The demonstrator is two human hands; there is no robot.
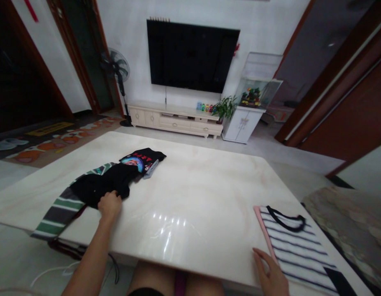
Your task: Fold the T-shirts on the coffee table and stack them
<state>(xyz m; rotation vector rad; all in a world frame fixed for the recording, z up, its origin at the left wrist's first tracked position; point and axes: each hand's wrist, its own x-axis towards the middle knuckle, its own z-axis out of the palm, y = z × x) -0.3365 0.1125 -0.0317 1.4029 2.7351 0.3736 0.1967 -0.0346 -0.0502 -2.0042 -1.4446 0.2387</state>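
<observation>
My left hand [110,205] has its fingers closed on the near edge of a black garment [101,185] on the left of the table. Beneath and beside that garment lies a green, grey and white striped piece of clothing [54,216], partly hanging over the table edge. Just behind is a black T-shirt [150,156] with a colourful print and red lettering. On the right, my right hand [270,273] is open at the table's near edge, thumb and fingers apart. Beside it lies a folded white shirt [293,242] with dark stripes and a black collar, with pink cloth [264,230] along its left side.
The glossy white table [190,185] reflects ceiling lights. Cables [114,267] hang below its near left edge. Beyond stand a fan [118,68], a low TV cabinet [175,121] and a fish tank on a white stand [244,123]. A covered seat [344,218] is at right.
</observation>
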